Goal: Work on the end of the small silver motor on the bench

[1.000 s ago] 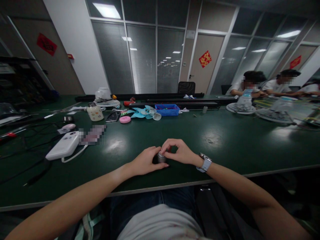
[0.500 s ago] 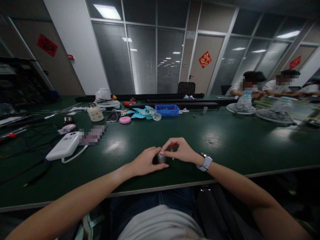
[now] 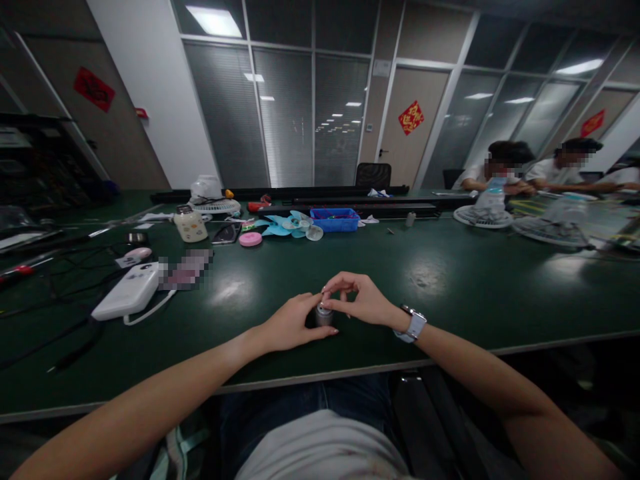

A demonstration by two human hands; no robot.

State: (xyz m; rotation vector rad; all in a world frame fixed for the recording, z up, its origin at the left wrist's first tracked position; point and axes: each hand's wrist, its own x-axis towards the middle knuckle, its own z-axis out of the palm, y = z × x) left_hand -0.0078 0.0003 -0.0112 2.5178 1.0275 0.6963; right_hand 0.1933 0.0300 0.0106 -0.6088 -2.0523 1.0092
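Note:
A small silvery metal cylinder (image 3: pixel 325 316) stands upright on the green table, close to its front edge. My left hand (image 3: pixel 293 323) curls round it from the left, with the thumb along the near side and the fingers partly hidden behind. Above it, my right hand (image 3: pixel 363 300) has thumb and index finger brought together in a pinch at the cylinder's top. Whatever lies between those fingertips is too small to make out. A watch with a pale strap (image 3: pixel 414 327) is on my right wrist.
To the left lie a white power bank (image 3: pixel 129 291) with a cable and a blurred-out phone (image 3: pixel 187 269). Farther back are a patterned jar (image 3: pixel 190 225), a pink lid (image 3: pixel 251 239), blue fan blades (image 3: pixel 287 225) and a blue basket (image 3: pixel 335 222). People sit at the far right.
My right hand's fingers have shifted slightly at the top of the cylinder, showing a little more of its upper face. My left hand keeps its place.

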